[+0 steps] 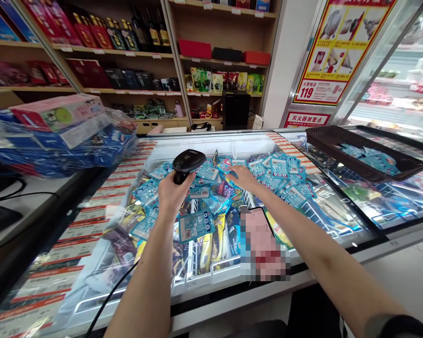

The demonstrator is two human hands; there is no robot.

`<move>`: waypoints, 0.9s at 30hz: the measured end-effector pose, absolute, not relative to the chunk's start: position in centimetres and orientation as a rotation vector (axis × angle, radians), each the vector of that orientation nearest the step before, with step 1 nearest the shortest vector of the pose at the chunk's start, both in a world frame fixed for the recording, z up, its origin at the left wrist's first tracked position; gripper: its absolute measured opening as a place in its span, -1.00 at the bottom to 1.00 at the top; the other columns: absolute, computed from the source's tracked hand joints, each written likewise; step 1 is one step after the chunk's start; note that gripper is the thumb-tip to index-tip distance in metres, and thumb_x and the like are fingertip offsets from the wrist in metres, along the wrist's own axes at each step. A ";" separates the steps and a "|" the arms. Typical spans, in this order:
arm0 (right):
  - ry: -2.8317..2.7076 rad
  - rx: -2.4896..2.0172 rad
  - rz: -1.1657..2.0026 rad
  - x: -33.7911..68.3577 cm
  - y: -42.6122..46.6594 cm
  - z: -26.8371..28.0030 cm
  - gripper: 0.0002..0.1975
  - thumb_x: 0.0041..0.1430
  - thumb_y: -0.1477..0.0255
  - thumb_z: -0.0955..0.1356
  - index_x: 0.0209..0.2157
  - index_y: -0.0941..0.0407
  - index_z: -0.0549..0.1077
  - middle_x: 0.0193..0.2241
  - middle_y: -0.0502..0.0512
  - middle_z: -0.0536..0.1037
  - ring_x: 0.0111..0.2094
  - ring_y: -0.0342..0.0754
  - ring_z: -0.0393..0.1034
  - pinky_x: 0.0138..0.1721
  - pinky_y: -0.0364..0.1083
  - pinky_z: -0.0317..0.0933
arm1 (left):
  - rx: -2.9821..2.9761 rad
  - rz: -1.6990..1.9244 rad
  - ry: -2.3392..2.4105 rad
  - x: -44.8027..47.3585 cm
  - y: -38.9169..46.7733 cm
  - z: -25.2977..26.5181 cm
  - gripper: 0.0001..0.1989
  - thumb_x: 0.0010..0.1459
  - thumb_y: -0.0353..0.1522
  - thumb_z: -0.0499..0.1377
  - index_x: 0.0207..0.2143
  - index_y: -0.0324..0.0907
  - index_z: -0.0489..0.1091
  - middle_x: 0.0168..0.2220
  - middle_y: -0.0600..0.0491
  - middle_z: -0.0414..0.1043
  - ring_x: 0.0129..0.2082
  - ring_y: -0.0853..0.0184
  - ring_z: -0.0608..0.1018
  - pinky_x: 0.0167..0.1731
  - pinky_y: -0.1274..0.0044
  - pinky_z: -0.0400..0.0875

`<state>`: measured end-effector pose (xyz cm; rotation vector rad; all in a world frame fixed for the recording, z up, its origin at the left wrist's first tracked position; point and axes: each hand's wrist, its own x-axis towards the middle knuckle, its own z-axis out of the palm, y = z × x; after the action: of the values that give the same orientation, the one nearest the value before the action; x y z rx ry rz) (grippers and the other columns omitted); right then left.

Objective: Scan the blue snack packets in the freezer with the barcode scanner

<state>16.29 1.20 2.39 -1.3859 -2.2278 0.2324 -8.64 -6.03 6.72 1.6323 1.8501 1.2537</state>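
Note:
My left hand (174,192) is closed around the handle of a black barcode scanner (189,161), held up over the glass lid of a chest freezer (197,146). A cable runs down beside my left forearm. My right hand (245,178) reaches forward with its fingers apart, at several small blue packets (237,164) on the glass; whether it touches one I cannot tell. More blue packets (196,226) lie scattered around both hands. Near my right forearm lies a phone (259,239), its screen partly blurred out. Under the glass, wrapped ice creams (218,237) show in white wire baskets.
A dark basket (312,138) with more blue packets stands at the right. Boxes in clear plastic (70,136) are stacked at the left. Price labels (74,246) line the freezer's left side. Behind are shelves (127,52) of goods and a red-yellow poster (338,51).

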 end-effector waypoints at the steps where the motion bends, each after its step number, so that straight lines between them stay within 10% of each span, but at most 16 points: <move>1: -2.241 -1.382 0.231 15.7 1.6 2.4 -0.62 0.33 0.27 0.29 0.07 0.15 0.46 0.05 0.20 0.53 0.13 0.13 0.35 0.17 0.05 0.14 | 1.629 1.257 1.857 -8.8 -6.0 6.7 -0.60 0.01 -0.01 0.18 -0.43 -0.18 0.42 -0.65 0.06 0.39 -0.61 0.29 0.46 -0.58 0.54 0.24; 13: -2.229 -1.375 0.289 11.8 3.3 2.8 -0.29 0.06 0.17 0.48 0.17 0.20 0.36 0.05 0.30 0.50 0.13 0.19 0.33 0.14 0.08 0.13 | 1.645 1.259 1.869 -9.5 -5.8 6.3 -0.60 0.03 -0.01 0.16 -0.42 -0.19 0.42 -0.64 0.06 0.39 -0.60 0.29 0.44 -0.58 0.54 0.22; 27: -1.406 -1.389 0.885 20.4 -1.8 2.0 -0.90 0.13 0.37 0.36 -0.35 0.09 0.37 -0.52 0.01 0.49 -0.49 0.04 0.52 -0.44 0.02 0.43 | 1.720 1.141 1.767 -7.2 -6.5 6.8 -0.54 -0.02 0.03 0.21 -0.36 -0.20 0.47 -0.65 0.10 0.39 -0.64 0.33 0.44 -0.61 0.56 0.18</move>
<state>20.40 -1.80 2.03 -1.3894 -1.4058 0.8850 -7.18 -6.50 6.79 1.7198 1.7670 1.1407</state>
